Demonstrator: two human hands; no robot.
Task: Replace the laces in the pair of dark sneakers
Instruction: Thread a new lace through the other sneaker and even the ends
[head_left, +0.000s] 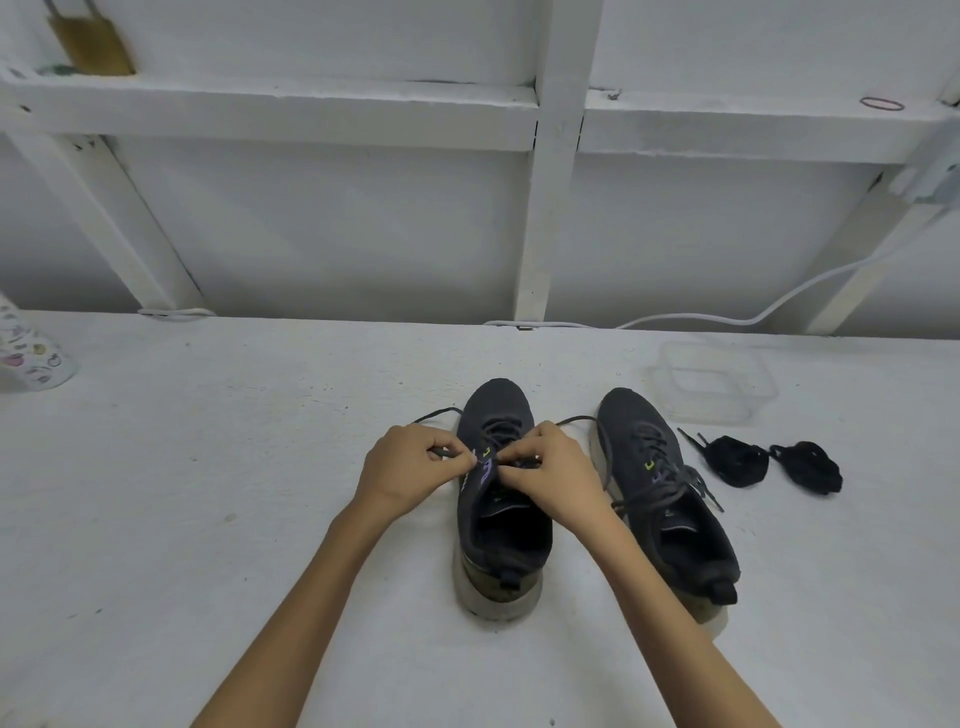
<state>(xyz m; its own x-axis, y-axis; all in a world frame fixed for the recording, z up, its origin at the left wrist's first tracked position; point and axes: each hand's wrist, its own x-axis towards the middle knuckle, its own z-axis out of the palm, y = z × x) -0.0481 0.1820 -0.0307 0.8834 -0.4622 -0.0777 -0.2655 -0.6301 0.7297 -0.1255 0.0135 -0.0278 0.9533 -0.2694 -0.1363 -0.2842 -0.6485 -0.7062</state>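
Two bare forearms reach in from the bottom edge, and the left hand (410, 467) and right hand (553, 467) meet over the top eyelets of the nearer sneaker (501, 525). Under everything lies the white tabletop (208, 519), rough and grainy (painted, by the look). The nearer sneaker stands upright, toe pointing away, its dark knit upper on a pale, scuffed sole. The second sneaker (670, 499) stands just beside it on the right, fully laced. Beyond that one sits a clear plastic tub (717, 382) with rounded corners. Near the second sneaker's right side lie two black lace bundles (737, 461), soft and loosely coiled. Smallest is the grey lace (444, 453), a flat woven cord. The left hand pinches it between thumb and curled fingers, and the right hand's fingers curl at the tongue, apparently pinching it too. I judge the old lace is being worked out of the top eyelets. The next move calls for drawing slack row by row before threading a black one.
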